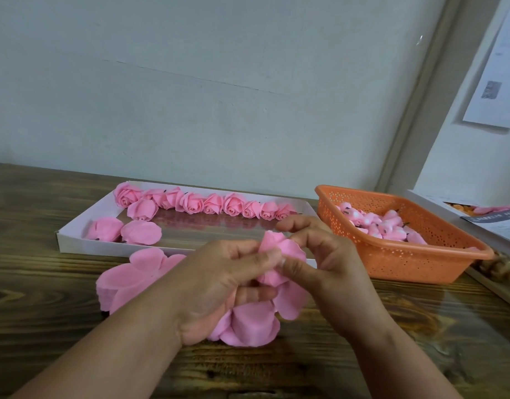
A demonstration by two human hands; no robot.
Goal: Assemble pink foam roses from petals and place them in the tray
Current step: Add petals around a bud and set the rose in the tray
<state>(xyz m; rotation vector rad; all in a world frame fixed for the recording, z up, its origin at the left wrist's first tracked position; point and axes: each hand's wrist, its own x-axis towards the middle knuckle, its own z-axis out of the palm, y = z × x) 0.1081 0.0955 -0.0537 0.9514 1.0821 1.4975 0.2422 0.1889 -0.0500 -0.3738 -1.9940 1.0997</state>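
Head view. Left hand [219, 286] curled round a part-built pink rose [265, 289], thumb pressed on its upper petals, fingers wrapped underneath. Right hand [325, 263] pinching the top petals of the same rose between thumb and forefinger, other fingers bent above. Rose held just above the wooden table [421, 335], loose lower petals hanging down near the tabletop.

Stack of flat pink petals [133, 280] on the table just left of the left hand, partly hidden by the wrist, close to the tray's near wall. White tray [75, 237] behind the hands, long side toward the viewer; row of finished roses [207, 203] along its far wall, one more rose [142, 210] just in front of the row at the left, two rose heads lying on their sides [122, 230] at the near-left corner. Tray's middle and right floor bare and reflective.

Orange perforated basket [406, 257] right of the tray, near corner close to the right hand, holding pink-and-white buds [383, 224]. Printed sheets [493, 220] at far right table edge. Bare wood in front of and under both forearms, and at far left.
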